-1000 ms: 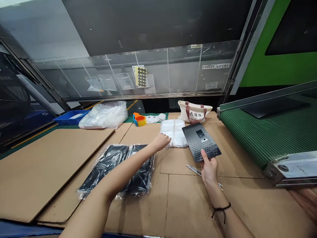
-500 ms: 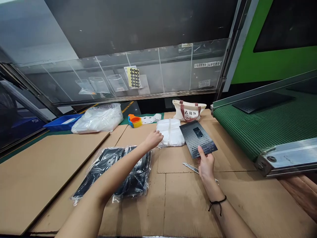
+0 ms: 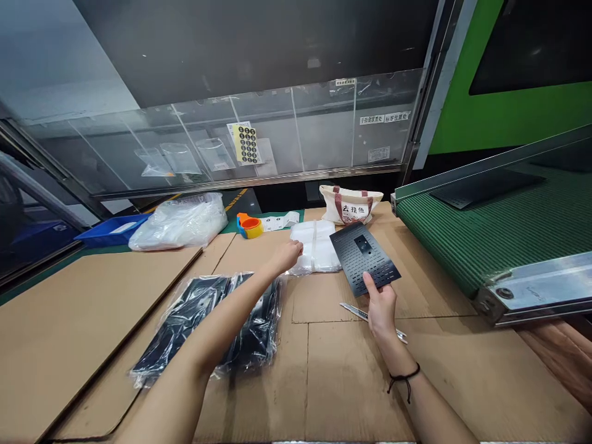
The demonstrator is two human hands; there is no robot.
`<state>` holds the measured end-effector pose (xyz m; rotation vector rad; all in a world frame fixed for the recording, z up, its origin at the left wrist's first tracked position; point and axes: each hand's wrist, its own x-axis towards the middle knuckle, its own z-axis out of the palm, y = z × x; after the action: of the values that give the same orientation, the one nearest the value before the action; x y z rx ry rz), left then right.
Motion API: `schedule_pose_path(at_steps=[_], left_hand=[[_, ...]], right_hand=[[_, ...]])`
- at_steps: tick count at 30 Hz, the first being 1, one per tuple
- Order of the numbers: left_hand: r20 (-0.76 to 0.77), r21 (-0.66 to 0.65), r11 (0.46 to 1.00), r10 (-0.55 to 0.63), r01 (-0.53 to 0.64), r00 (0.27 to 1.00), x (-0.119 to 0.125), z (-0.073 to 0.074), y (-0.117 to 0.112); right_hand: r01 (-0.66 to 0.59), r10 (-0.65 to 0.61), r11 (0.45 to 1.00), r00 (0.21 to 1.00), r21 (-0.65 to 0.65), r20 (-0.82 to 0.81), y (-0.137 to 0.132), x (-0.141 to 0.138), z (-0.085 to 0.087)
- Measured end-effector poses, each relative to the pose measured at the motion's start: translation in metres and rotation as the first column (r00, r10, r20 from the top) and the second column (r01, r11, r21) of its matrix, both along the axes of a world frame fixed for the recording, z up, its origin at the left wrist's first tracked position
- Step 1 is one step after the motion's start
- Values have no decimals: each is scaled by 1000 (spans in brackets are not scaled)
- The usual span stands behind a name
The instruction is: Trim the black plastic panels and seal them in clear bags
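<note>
My right hand (image 3: 382,305) grips a thin black plate (image 3: 363,256) by its lower edge, thumb on top. Rows of small slots and a dark rectangular patch mark the plate, which is tilted above the table. My left hand (image 3: 287,256) is closed at the left edge of a banded stack of clear plastic bags (image 3: 319,246); whatever its fingertips may pinch is hidden. Under my left forearm lie black plates in clear plastic wrap (image 3: 194,314), partly covered by the arm. A utility knife (image 3: 355,311) rests on the cardboard beneath my right hand.
A green conveyor belt (image 3: 457,240) carrying a dark plate (image 3: 485,187) stands at right. Along the back are a cloth bag (image 3: 351,206), a tape roll (image 3: 250,226), a bundle of plastic bags (image 3: 180,222) and a blue tray (image 3: 108,231). A cardboard sheet (image 3: 87,314) covers the left side.
The whole view has shifted slightly. Both hands keep nearly the same places, the right still with the black plate, the left still at the bag stack.
</note>
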<state>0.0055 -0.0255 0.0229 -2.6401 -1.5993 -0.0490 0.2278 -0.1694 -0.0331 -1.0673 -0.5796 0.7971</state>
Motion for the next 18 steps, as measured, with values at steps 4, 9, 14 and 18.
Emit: schedule_pose_path(at_steps=[4,9,14,18], left_hand=[[52,-40,999,3,0,999,3,-1,4],[102,-101,995,31,-21,994,6,1,13],[159,-171,985,54,-26,986,6,1,17],[211,-231,971,119,-68,970,6,-3,20]], right_hand=[[-22,23,1000,997,-10,72,-3,-2,1],[-51,54,998,989,-25,141,-4,-3,-2],[-50,57,998,972,-36,228,-7,-4,3],[-88,93,996,942,-31,322,-12,-7,9]])
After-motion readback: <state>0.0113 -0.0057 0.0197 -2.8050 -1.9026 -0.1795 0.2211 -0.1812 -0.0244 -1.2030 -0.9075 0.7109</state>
